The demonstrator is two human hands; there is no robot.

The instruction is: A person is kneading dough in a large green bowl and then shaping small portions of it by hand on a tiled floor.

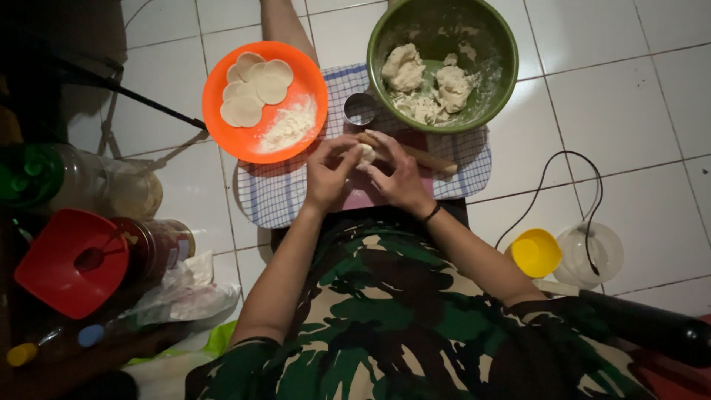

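Just below the green bowl (pixel 496 89), over the checked mat (pixel 274 194), left hand (pixel 327 174) and right hand (pixel 398 176) meet; fingers (pixel 348 152) of both pinch one small dough piece (pixel 366 154). Wooden rolling pin (pixel 429 158) lies under the right hand. Left of the bowl: orange plate (pixel 222 133) with dough rounds (pixel 255 87), flour.

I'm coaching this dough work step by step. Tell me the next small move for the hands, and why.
Probably set the small dough piece down on the checked mat and reach for the rolling pin. Both the left hand and right hand pinch it, flat rounds already lie on the orange plate, and the pin lies right behind the hands.
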